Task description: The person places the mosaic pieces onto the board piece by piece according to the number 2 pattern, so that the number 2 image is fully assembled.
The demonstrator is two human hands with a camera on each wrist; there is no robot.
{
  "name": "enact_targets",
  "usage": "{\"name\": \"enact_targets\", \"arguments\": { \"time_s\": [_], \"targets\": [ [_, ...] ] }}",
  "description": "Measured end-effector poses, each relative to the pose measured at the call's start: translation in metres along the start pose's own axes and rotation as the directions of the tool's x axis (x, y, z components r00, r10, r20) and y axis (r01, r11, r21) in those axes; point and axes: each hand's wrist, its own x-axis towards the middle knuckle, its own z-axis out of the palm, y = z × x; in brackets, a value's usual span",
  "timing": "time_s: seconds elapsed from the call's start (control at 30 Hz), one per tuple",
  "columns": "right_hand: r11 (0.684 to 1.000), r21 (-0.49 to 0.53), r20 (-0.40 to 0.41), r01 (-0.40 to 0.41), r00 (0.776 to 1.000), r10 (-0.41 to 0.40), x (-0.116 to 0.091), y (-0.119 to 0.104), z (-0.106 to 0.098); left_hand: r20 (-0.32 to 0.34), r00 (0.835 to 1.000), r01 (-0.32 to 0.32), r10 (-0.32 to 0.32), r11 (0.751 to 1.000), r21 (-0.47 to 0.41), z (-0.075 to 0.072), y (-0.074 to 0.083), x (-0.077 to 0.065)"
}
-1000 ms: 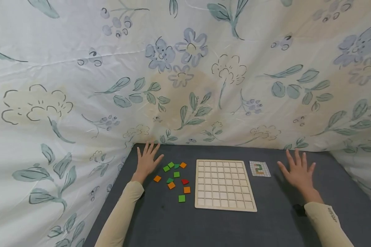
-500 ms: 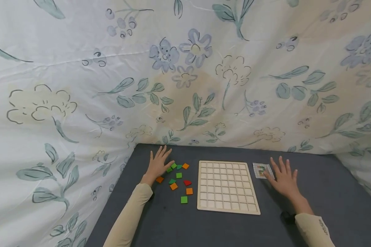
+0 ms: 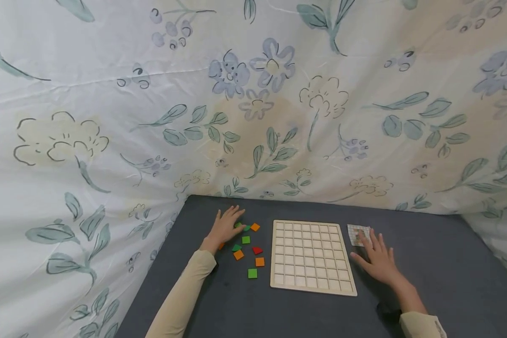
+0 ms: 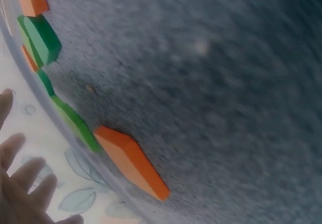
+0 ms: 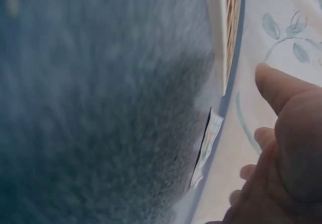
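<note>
My left hand [image 3: 224,228], fingers spread, hovers over the far left part of a scatter of flat coloured tiles. It partly hides a light green tile and an orange tile [image 4: 132,162] below it. Around it lie a green square [image 3: 246,240], a red piece [image 3: 257,250] and several orange squares. My right hand [image 3: 379,259] has its fingers extended beside the board's right edge, fingertips overlapping a small pattern card [image 3: 353,231] in the head view. Between the hands lies a pale wooden grid board [image 3: 314,291]. Neither hand holds anything.
The dark grey tabletop [image 3: 304,314] carries everything. A white cloth with a floral print [image 3: 253,141] hangs behind it and along the left side. The tiles lie left of the board and the card to its right.
My left hand has moved right and lowered over the tiles. My right hand has moved left toward the card and board. The view has shifted slightly.
</note>
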Motion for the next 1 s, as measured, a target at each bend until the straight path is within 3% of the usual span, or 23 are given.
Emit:
{"name": "enact_targets", "arguments": {
  "time_s": [0.3,0.67,1.0],
  "targets": [
    [0.999,0.035,0.098,0.025,0.995,-0.028,-0.011,-0.014,0.007,0.044,0.999,-0.018,0.018,1.0,-0.009,0.005,0.004,0.006],
    [0.996,0.082,0.182,-0.023,0.983,0.008,-0.016,-0.019,0.012,0.081,0.996,-0.043,0.043,0.999,-0.012,0.013,0.007,0.012],
    [0.989,0.132,0.19,0.06,0.978,-0.084,-0.013,-0.016,0.005,0.12,0.991,-0.053,0.055,0.998,-0.023,0.012,0.01,0.017]
  ]
}}
